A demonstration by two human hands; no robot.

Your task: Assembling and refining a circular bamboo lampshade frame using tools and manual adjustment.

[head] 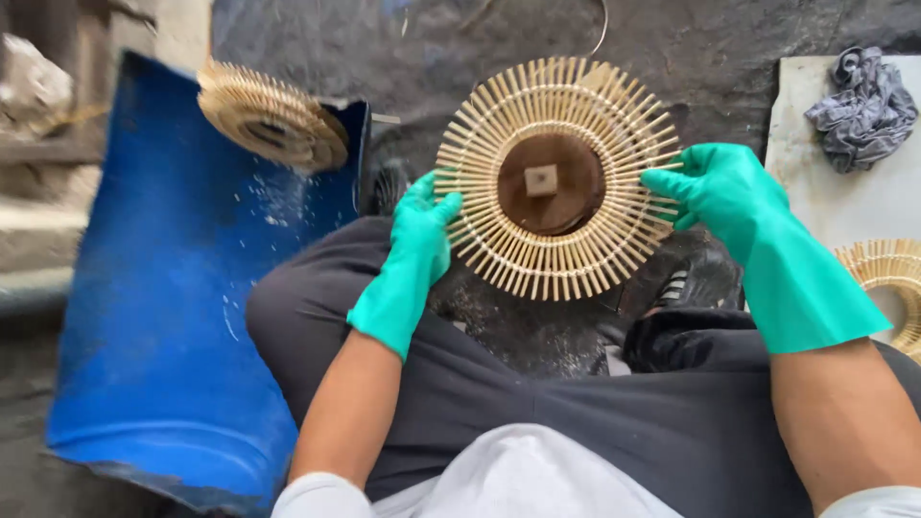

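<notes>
Hands in green rubber gloves hold a round wheel of bamboo sticks (556,177) up in front of the head camera, above the person's lap. The left hand (422,230) grips the wheel's left edge, its fingers (443,206) closed narrowly over the outer stick ends. The right hand (724,197) takes the right edge, fingers (662,182) pinched on the stick tips there. The wheel thus sits between the two hands, face toward the camera, its pale sticks radiating from a dark brown round hub (550,182) with a small square block at the centre.

Below the wheel lie the person's dark trousers (537,403) and a white shirt hem at the bottom edge. To the left, a curved blue plastic sheet (163,317) rests on the ground, speckled with pale dust, and a second bamboo wheel (273,115) stands tilted at its upper edge. On the right, a pale slab (844,201) carries a crumpled grey cloth (863,105), and part of another stick wheel (887,278) shows at the frame edge, just behind the right forearm. Dark, dusty ground fills the background.
</notes>
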